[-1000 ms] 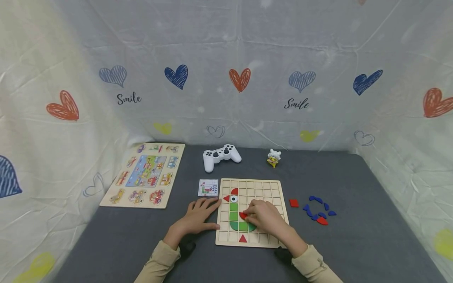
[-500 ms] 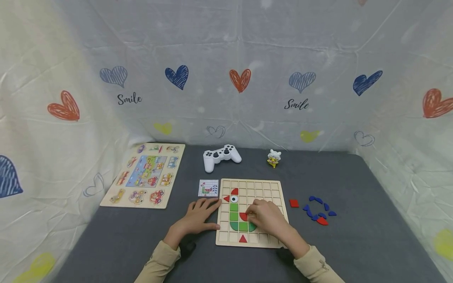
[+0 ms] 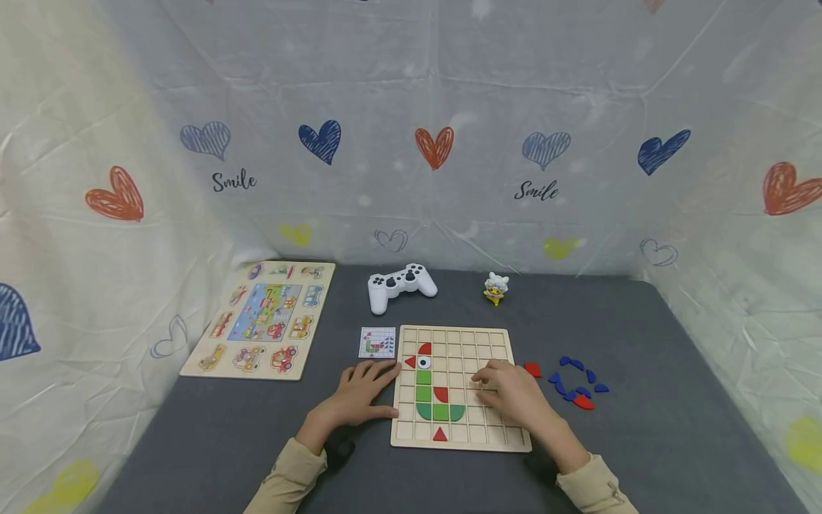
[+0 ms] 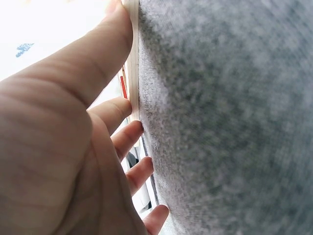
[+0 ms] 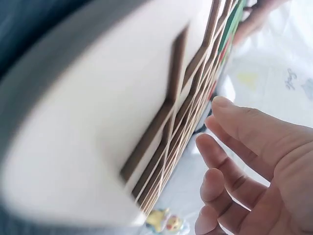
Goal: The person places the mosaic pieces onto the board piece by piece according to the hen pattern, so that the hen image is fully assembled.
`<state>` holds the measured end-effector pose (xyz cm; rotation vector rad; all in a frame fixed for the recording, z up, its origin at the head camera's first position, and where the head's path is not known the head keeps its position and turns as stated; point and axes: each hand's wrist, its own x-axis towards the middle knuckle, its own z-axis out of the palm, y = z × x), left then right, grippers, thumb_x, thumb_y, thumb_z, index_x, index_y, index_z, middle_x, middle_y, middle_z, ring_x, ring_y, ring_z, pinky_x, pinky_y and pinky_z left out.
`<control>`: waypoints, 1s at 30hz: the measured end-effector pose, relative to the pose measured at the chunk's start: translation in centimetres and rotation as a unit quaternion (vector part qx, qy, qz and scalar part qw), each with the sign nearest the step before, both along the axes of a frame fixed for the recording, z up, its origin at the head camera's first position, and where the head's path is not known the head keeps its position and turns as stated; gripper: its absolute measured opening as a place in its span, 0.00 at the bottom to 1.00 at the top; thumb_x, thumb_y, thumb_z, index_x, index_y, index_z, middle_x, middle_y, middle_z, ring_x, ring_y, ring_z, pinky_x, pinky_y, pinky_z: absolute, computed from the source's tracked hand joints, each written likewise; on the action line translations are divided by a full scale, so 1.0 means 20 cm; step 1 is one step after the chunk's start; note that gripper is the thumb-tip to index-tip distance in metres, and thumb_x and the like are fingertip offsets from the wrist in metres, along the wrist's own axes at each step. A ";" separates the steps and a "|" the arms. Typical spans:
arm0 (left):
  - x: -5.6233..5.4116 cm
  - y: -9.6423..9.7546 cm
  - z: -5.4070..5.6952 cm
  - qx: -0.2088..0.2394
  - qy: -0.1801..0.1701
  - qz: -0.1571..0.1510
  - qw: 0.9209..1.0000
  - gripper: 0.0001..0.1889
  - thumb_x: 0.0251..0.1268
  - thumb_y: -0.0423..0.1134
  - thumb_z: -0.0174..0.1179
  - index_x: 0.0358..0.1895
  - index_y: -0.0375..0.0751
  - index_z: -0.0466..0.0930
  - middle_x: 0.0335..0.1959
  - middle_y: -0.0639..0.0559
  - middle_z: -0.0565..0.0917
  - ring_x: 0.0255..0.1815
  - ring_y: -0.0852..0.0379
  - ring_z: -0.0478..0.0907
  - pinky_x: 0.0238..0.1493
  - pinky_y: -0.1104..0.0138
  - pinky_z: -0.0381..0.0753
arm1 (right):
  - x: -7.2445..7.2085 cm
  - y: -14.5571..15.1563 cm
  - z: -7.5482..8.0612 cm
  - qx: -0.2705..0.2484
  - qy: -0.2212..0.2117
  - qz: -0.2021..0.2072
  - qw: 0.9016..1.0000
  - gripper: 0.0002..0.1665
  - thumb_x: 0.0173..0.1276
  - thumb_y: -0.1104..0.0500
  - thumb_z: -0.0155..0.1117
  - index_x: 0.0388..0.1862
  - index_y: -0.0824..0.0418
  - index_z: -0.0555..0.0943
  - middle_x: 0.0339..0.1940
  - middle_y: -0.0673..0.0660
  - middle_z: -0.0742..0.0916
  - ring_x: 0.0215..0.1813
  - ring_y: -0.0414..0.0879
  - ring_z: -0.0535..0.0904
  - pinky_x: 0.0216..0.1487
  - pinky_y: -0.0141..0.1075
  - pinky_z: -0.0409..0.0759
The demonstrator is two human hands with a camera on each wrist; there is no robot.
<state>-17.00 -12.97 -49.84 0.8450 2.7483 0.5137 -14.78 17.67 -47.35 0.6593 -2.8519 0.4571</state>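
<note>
A wooden grid board (image 3: 472, 344) lies in the middle of the table. On its left half, green squares (image 3: 424, 393) and rounded green corner pieces, a white eye piece (image 3: 424, 363) and several red pieces form a bird-like figure. One red quarter-round (image 3: 441, 394) sits just above the green bottom row. My left hand (image 3: 353, 394) rests beside the board, thumb and index fingertip at its left edge (image 4: 134, 63). Over the right half of the grid is my right hand (image 3: 514, 392), its fingers loosely bent with nothing between them, as the right wrist view also shows.
Blue pieces (image 3: 591, 376), a red quarter-round (image 3: 584, 402) and a red square (image 3: 532, 370) lie right of the board. A pattern card (image 3: 377, 343), a white game controller (image 3: 402, 285), a small figurine (image 3: 496, 288) and a vehicle puzzle board (image 3: 215, 365) are farther back.
My right hand has let go of the red quarter-round, which now lies in the grid, and has moved right across the board. The left hand stays in place.
</note>
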 end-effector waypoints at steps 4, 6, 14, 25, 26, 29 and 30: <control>0.00 0.00 0.00 -0.002 0.000 0.002 1.000 0.42 0.57 0.63 0.56 0.72 0.51 0.55 0.70 0.50 0.57 0.67 0.42 0.53 0.61 0.41 0.51 | 0.00 0.06 0.01 -0.015 -0.004 -0.010 1.000 0.09 0.52 0.57 0.72 0.35 0.54 0.86 0.30 0.47 0.82 0.27 0.38 0.75 0.26 0.29 0.71; 0.00 0.00 0.00 -0.003 -0.001 0.002 1.000 0.42 0.57 0.63 0.56 0.72 0.51 0.54 0.70 0.50 0.57 0.67 0.42 0.53 0.61 0.41 0.50 | -0.01 0.10 0.01 -0.019 -0.010 -0.018 1.000 0.10 0.52 0.58 0.72 0.35 0.54 0.86 0.31 0.47 0.81 0.27 0.38 0.74 0.27 0.29 0.71; 0.00 0.00 0.01 0.000 -0.001 0.000 1.000 0.42 0.57 0.62 0.57 0.72 0.50 0.55 0.70 0.50 0.58 0.67 0.42 0.53 0.61 0.40 0.50 | -0.03 0.25 0.00 -0.022 -0.012 -0.051 0.998 0.13 0.52 0.59 0.73 0.39 0.55 0.85 0.34 0.49 0.81 0.24 0.36 0.66 0.22 0.28 0.63; 0.00 0.00 0.02 0.002 -0.006 0.002 1.000 0.42 0.57 0.62 0.57 0.72 0.50 0.55 0.70 0.50 0.57 0.68 0.42 0.52 0.61 0.40 0.50 | -0.08 0.39 -0.01 0.013 -0.024 -0.092 0.995 0.18 0.50 0.61 0.74 0.43 0.60 0.85 0.38 0.55 0.83 0.32 0.46 0.78 0.29 0.40 0.75; 0.00 0.00 0.02 0.002 -0.006 0.003 1.000 0.42 0.57 0.62 0.57 0.72 0.50 0.55 0.70 0.50 0.58 0.68 0.42 0.52 0.61 0.40 0.50 | -0.08 0.40 -0.01 0.016 -0.026 -0.094 0.995 0.18 0.50 0.61 0.74 0.43 0.60 0.85 0.39 0.56 0.83 0.34 0.47 0.79 0.31 0.42 0.77; 0.00 0.01 0.02 0.000 -0.007 0.004 1.000 0.41 0.57 0.62 0.57 0.72 0.50 0.55 0.70 0.51 0.58 0.68 0.42 0.52 0.61 0.41 0.50 | -0.07 0.42 -0.02 0.023 -0.030 -0.100 0.994 0.19 0.51 0.61 0.73 0.44 0.62 0.84 0.40 0.57 0.83 0.39 0.52 0.81 0.36 0.47 0.78; 0.00 0.01 0.02 0.000 -0.006 0.004 1.000 0.41 0.57 0.62 0.57 0.72 0.50 0.55 0.70 0.50 0.58 0.68 0.42 0.52 0.61 0.41 0.50 | -0.07 0.43 -0.02 0.024 -0.033 -0.102 0.994 0.19 0.51 0.61 0.73 0.44 0.62 0.84 0.40 0.58 0.83 0.39 0.53 0.81 0.36 0.48 0.78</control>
